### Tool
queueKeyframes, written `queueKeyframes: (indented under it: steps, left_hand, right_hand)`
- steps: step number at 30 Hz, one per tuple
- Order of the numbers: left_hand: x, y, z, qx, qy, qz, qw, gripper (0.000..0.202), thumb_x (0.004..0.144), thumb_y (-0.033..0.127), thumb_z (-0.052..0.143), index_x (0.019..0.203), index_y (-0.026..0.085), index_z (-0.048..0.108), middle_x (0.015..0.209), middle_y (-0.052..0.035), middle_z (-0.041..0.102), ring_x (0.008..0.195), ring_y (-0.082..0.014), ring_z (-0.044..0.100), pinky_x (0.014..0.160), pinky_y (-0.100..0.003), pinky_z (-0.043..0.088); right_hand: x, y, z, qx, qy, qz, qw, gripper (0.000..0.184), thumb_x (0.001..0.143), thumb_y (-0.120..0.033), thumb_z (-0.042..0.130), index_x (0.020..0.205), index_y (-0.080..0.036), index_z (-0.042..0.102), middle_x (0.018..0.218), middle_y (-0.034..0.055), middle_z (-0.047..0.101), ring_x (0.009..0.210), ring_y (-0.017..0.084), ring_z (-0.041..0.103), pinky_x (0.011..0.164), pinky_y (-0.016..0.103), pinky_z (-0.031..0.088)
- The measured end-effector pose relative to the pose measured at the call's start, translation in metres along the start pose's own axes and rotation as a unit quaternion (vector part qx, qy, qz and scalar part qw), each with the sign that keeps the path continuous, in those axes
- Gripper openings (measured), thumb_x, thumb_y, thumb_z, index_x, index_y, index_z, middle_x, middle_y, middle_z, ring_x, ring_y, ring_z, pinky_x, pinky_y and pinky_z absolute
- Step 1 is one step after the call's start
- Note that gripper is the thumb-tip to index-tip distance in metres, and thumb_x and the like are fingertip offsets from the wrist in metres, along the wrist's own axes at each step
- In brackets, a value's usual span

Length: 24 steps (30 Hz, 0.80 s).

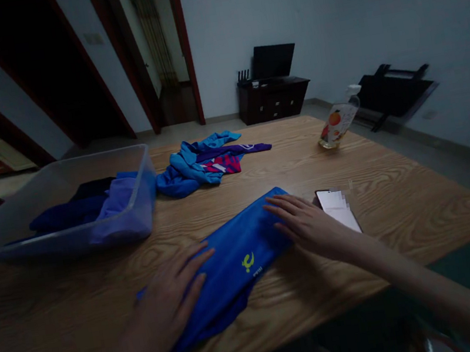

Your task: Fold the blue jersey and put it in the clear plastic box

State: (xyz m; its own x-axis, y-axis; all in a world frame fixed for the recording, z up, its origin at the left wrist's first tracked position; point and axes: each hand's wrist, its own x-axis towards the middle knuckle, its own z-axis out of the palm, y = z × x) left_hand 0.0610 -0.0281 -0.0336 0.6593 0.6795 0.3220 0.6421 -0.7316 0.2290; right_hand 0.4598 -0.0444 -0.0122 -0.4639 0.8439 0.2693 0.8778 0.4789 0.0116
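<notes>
A folded blue garment [234, 259] with a small yellow logo lies diagonally on the wooden table [397, 186] in front of me. My left hand [169, 296] rests flat on its near left end, fingers spread. My right hand [307, 224] presses flat on its far right end. Neither hand grips anything. A phone [339, 209] lies face up just right of my right hand.
A clear plastic bin [66, 208] holding dark blue and purple clothes stands at the left. A heap of blue, purple and pink clothes [204, 166] lies behind the garment. A bottle with a fruit label [338, 124] stands at the far right. A dark cabinet [273, 98] is by the wall.
</notes>
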Motion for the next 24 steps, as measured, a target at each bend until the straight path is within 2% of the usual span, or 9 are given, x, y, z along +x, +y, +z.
queueKeyframes:
  steps: [3, 5, 7, 10, 14, 17, 19, 21, 24]
  left_hand:
    - [0.042, 0.018, 0.03, 0.053, -0.045, 0.054, 0.996, 0.057, 0.116, 0.045, 0.046, 0.17, 0.028, 0.044, 0.178, -0.0048, 0.04, 0.165, -0.0287, 0.037, 0.134, -0.053, 0.035]
    - [0.044, 0.021, 0.049, 0.072, -0.068, 0.069, 0.993, 0.064, 0.115, 0.05, 0.047, 0.173, 0.026, 0.038, 0.182, -0.0077, 0.031, 0.169, -0.0311, 0.027, 0.136, -0.058, 0.03]
    - [0.035, 0.021, 0.059, 0.078, -0.076, 0.069, 0.992, 0.073, 0.113, 0.059, 0.048, 0.175, 0.025, 0.033, 0.183, -0.0095, 0.027, 0.17, -0.033, 0.023, 0.136, -0.06, 0.028]
    - [0.015, 0.022, 0.06, 0.081, -0.063, 0.056, 0.993, 0.089, 0.107, 0.07, 0.052, 0.178, 0.024, 0.024, 0.184, -0.0123, 0.022, 0.17, -0.0355, 0.021, 0.136, -0.062, 0.025]
    - [-0.003, 0.032, 0.055, 0.085, -0.038, 0.041, 0.995, 0.085, 0.107, 0.065, 0.057, 0.178, 0.029, 0.024, 0.184, -0.01, 0.023, 0.169, -0.0367, 0.023, 0.134, -0.061, 0.028]
    - [-0.015, 0.043, 0.052, 0.087, -0.02, 0.035, 0.995, 0.083, 0.107, 0.062, 0.06, 0.177, 0.034, 0.027, 0.184, -0.0075, 0.025, 0.168, -0.0372, 0.025, 0.133, -0.06, 0.029]
    - [-0.025, 0.051, 0.051, 0.093, -0.005, 0.029, 0.995, 0.082, 0.107, 0.063, 0.06, 0.177, 0.034, 0.028, 0.183, -0.0058, 0.028, 0.168, -0.0357, 0.026, 0.134, -0.057, 0.028]
    - [-0.036, 0.058, 0.049, 0.098, 0.012, 0.027, 0.995, 0.08, 0.108, 0.061, 0.059, 0.176, 0.032, 0.03, 0.182, -0.0038, 0.032, 0.168, -0.033, 0.026, 0.135, -0.053, 0.027]
    - [-0.051, 0.063, 0.047, 0.09, 0.02, 0.025, 0.995, 0.076, 0.109, 0.057, 0.058, 0.175, 0.028, 0.033, 0.181, -0.0021, 0.034, 0.169, -0.029, 0.025, 0.136, -0.048, 0.028]
  right_hand:
    - [0.012, -0.042, 0.032, 0.004, -0.005, 0.005, 1.0, 0.058, 0.116, -0.043, 0.046, 0.168, -0.018, 0.047, 0.174, 0.0163, 0.044, 0.164, 0.037, 0.037, 0.133, 0.061, 0.035]
    - [0.014, -0.059, 0.051, 0.012, -0.016, 0.009, 1.0, 0.061, 0.116, -0.047, 0.046, 0.171, -0.021, 0.043, 0.177, 0.0144, 0.039, 0.167, 0.037, 0.031, 0.134, 0.064, 0.029]
    - [0.011, -0.064, 0.061, 0.019, -0.027, 0.016, 0.999, 0.065, 0.115, -0.052, 0.047, 0.173, -0.024, 0.039, 0.179, 0.0136, 0.035, 0.168, 0.037, 0.027, 0.135, 0.066, 0.026]
    - [0.002, -0.053, 0.063, 0.029, -0.044, 0.019, 0.998, 0.073, 0.113, -0.062, 0.048, 0.175, -0.026, 0.034, 0.181, 0.0127, 0.029, 0.17, 0.035, 0.024, 0.135, 0.064, 0.027]
    - [-0.01, -0.025, 0.06, -0.001, -0.049, 0.056, 0.997, 0.067, 0.116, -0.058, 0.039, 0.176, -0.027, 0.032, 0.182, 0.0103, 0.027, 0.17, 0.03, 0.023, 0.137, 0.06, 0.024]
    - [-0.015, -0.008, 0.064, -0.046, -0.038, 0.129, 0.99, 0.062, 0.118, -0.047, 0.031, 0.173, -0.019, 0.038, 0.18, 0.0147, 0.03, 0.169, 0.032, 0.025, 0.136, 0.062, 0.025]
    - [-0.014, -0.002, 0.068, -0.057, -0.029, 0.167, 0.984, 0.062, 0.116, -0.045, 0.032, 0.171, -0.017, 0.041, 0.178, 0.0172, 0.035, 0.169, 0.035, 0.027, 0.133, 0.063, 0.029]
    - [-0.01, -0.001, 0.07, -0.062, -0.02, 0.205, 0.977, 0.063, 0.114, -0.045, 0.035, 0.17, -0.016, 0.043, 0.174, 0.0193, 0.042, 0.166, 0.038, 0.034, 0.131, 0.063, 0.032]
    - [0.001, -0.003, 0.071, -0.089, -0.004, 0.265, 0.96, 0.07, 0.113, -0.047, 0.035, 0.168, -0.004, 0.04, 0.164, 0.0301, 0.052, 0.156, 0.044, 0.048, 0.127, 0.064, 0.036]
